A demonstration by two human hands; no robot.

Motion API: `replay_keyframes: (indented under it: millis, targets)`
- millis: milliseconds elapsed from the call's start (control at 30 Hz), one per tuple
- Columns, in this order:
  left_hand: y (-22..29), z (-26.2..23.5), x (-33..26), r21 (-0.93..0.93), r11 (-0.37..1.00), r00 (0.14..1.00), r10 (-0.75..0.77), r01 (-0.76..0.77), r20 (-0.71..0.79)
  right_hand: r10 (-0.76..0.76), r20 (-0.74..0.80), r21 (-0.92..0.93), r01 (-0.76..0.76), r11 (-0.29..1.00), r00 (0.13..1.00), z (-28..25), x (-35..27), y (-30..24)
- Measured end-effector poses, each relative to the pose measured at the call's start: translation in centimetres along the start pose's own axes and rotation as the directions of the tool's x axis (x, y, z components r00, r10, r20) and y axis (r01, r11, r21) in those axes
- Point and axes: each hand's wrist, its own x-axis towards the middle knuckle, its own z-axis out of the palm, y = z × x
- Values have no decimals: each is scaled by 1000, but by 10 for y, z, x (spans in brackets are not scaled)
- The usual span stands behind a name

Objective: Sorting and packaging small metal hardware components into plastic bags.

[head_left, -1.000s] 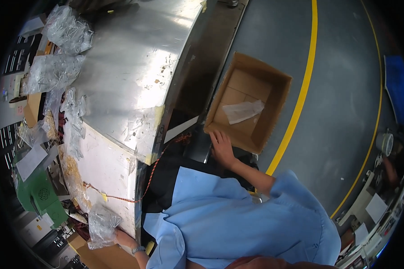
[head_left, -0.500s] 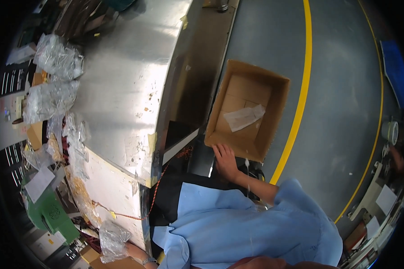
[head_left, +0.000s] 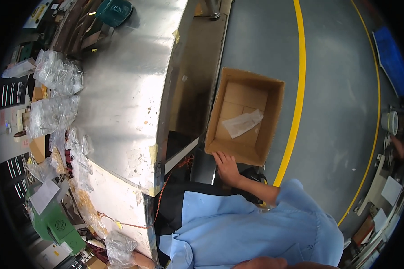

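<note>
On my feed, at 7 o'clock the left hand [head_left: 140,260] meets a clear bag [head_left: 120,248] that hides its fingers; I can't read their grip. At 5 o'clock the right hand [head_left: 227,169] rests extended fingers at the rim of an open carton [head_left: 270,116] at 2 o'clock, perhaps steadying it; I can't confirm a pinch. Scuffed metal worktop [head_left: 121,89] fills 10 o'clock; yellow-lined floor [head_left: 336,112] lies at 3.
</note>
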Motion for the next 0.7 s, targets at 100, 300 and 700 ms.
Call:
replay_keyframes:
  millis: [100, 300, 700]
  targets:
    - [42, 8, -54, 53, 999, 999, 0, -2, 50, 12, 38, -23, -11, 1000, 999, 7, 3, 10]
    - [81, -11, -106, 144, 980, 978, -157, 137, 137, 68, 240, -101, -45, 994, 968, 29, 20, 42]
    - [56, -47, -133, -966, 254, 778, -595, -54, -200, -25, 582, -167, 149, 975, 813, -60, 62, 2]
